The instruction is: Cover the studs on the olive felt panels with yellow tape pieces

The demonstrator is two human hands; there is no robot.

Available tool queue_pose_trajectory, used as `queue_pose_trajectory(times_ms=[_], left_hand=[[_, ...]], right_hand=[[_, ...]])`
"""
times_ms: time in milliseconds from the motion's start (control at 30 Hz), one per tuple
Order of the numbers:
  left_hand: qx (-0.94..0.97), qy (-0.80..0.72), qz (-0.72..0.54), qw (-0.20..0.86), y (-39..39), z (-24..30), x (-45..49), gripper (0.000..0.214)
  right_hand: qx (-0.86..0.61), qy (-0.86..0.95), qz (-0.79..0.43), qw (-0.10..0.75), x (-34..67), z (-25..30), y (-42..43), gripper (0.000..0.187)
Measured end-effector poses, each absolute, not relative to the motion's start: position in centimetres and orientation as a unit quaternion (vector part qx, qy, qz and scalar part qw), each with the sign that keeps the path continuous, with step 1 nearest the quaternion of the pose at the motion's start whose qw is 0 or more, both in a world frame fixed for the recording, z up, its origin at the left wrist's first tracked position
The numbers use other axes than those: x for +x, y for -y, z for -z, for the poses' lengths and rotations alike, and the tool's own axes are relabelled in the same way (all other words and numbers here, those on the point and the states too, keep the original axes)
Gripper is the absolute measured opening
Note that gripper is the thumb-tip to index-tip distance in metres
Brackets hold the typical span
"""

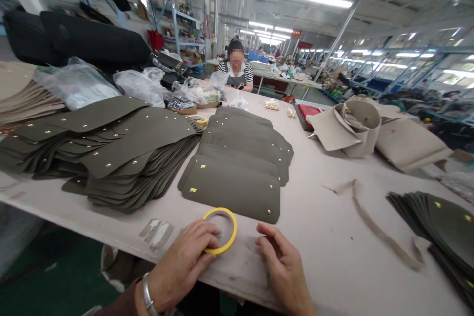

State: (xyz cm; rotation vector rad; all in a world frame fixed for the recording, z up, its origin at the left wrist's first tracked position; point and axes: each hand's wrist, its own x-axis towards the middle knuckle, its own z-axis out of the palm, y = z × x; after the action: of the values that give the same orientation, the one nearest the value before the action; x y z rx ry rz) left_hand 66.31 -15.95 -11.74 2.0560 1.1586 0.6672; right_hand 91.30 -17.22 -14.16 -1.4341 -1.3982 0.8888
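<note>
My left hand (185, 259) is closed on a roll of yellow tape (232, 229), its fingers gripping the left side of the ring, which is tilted up at the table's front edge. To the right of the roll, my right hand (283, 266) is just over the table, its fingers loosely bent and apart, with nothing visible in them. Just beyond both hands lies an overlapping row of dark olive panels (233, 192) with small metal studs. The nearest panel has two bits of yellow tape (193, 189) at its left end.
A stack of olive studded pieces (137, 158) lies left. More dark panels (448, 222) with yellow tape bits sit far right, near a beige strip (377, 227). Beige rolled pieces (348, 128), plastic bags (142, 84) and another yellow tape roll (199, 119) lie farther back. A person (237, 69) sits opposite.
</note>
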Motion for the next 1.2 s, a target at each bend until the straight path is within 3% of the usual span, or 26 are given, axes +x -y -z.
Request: queue_pose_trajectory(times_ms=[100,267,533,733,933,1067,1200], left_hand=[[0.689,-0.456,-0.295,0.479,16.7,10.4,66.5,0.015],[0.514,-0.389,-0.367,0.671,17.7,9.8,67.3,0.026],[0.28,-0.342,-0.402,0.801,18.9,10.4,69.0,0.039],[0.236,-0.331,-0.422,0.81,19.4,10.6,69.3,0.037],[0.283,-0.348,-0.413,0.793,19.2,11.9,68.6,0.032],[0.349,-0.384,-0.405,0.753,19.1,12.9,68.2,0.028],[0.47,-0.404,-0.403,0.673,18.8,12.7,67.8,0.044]], right_hand=[[-0.569,0.543,-0.403,0.468,91.1,14.5,17.7,0.035],[-0.519,0.529,-0.502,0.446,90.2,15.0,18.2,0.063],[-0.459,0.411,-0.632,0.471,89.1,14.0,18.6,0.053],[-0.488,0.415,-0.61,0.466,89.5,13.6,18.8,0.042],[-0.48,0.558,-0.46,0.497,90.6,13.1,19.3,0.019],[-0.457,0.653,-0.341,0.499,91.1,11.8,19.4,0.023],[-0.46,0.701,-0.312,0.448,91.3,10.8,19.3,0.024]])
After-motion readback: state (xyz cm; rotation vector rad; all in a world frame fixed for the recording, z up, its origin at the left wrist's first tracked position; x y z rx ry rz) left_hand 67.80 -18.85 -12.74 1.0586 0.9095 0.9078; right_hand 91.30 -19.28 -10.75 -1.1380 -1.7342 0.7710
